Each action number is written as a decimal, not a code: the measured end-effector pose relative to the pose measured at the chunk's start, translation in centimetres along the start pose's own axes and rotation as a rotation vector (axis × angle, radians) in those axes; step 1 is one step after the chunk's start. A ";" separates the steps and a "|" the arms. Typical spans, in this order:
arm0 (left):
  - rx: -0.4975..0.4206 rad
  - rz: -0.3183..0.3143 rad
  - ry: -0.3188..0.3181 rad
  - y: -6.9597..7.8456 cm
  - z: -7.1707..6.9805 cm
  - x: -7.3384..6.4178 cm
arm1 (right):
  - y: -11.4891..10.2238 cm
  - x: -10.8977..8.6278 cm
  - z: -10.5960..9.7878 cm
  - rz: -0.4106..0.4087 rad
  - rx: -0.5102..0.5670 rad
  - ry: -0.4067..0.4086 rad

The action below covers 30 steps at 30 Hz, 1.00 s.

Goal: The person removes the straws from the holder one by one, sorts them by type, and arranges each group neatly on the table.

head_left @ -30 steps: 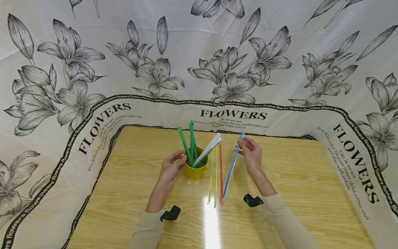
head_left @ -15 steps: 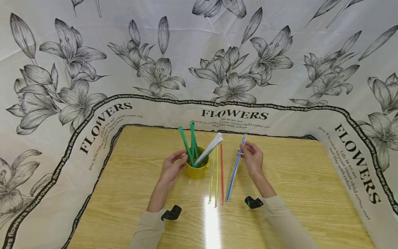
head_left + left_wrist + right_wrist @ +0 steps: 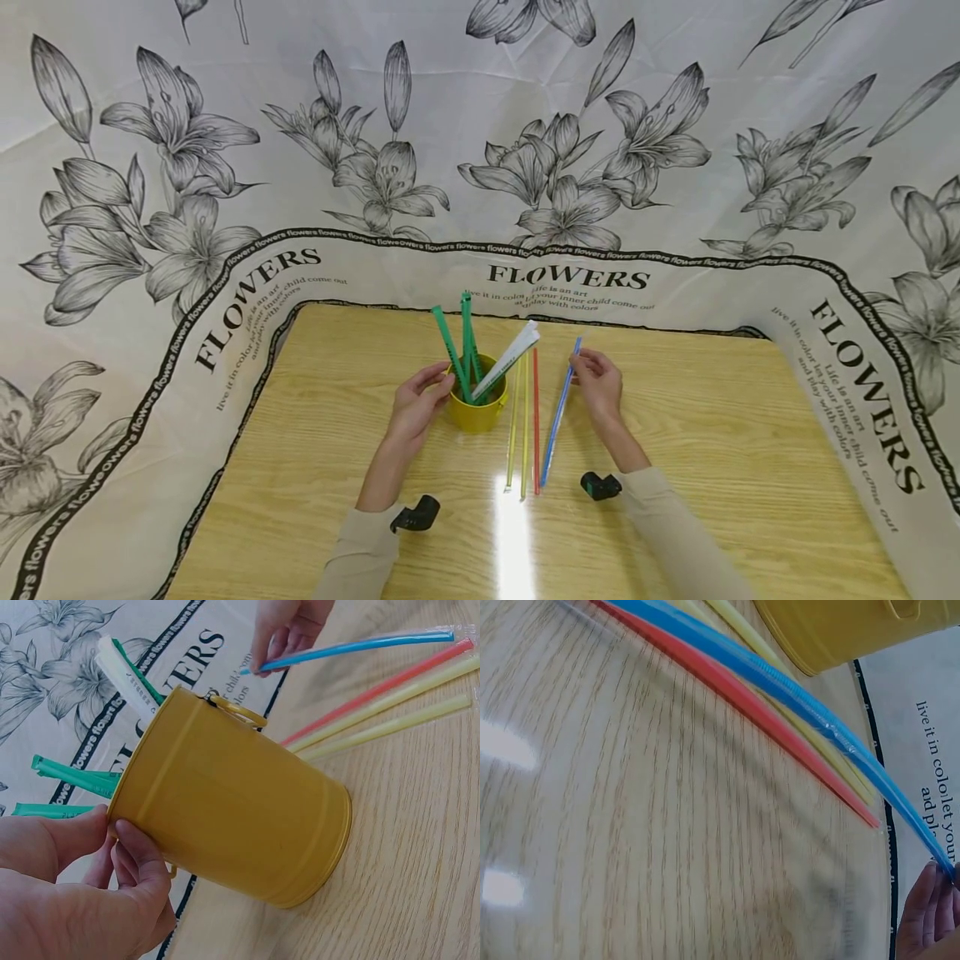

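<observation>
Flower-printed cloth [image 3: 420,271] backs the surface [image 3: 300,475] where our left hand [image 3: 418,398] pinches the yellow bucket [image 3: 232,806] at its right by the rim, seemingly steadying it, while our right hand [image 3: 600,385] pinches the blue straw [image 3: 787,690], slanting leftward toward us, near its far end, likely for control.

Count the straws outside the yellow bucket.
4: a yellow straw nearest the bucket, another yellow straw beside it, then a red straw, all on the table; a blue straw in the right hand.
</observation>
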<state>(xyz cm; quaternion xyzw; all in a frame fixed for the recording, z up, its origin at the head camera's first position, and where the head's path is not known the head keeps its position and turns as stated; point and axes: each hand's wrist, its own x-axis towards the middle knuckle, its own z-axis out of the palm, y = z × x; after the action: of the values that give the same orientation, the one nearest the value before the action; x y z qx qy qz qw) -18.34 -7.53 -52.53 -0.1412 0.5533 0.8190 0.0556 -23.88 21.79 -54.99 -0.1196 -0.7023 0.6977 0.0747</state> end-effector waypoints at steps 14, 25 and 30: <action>0.012 -0.009 0.008 0.0 0.2 0.0 | 2.3 1.1 2.1 0.024 -0.234 -0.002; 0.012 -0.006 0.012 0.0 0.2 -0.2 | 3.4 1.6 3.5 -0.035 -0.399 -0.038; -0.002 -0.008 0.012 0.0 0.2 -0.1 | 3.8 1.7 3.9 -0.110 -0.532 -0.056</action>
<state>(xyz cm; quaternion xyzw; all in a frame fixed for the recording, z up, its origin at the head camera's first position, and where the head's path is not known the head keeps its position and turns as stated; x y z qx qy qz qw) -18.28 -7.40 -52.40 -0.1485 0.5523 0.8184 0.0556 -26.35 18.46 -58.95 -0.0775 -0.8681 0.4868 0.0588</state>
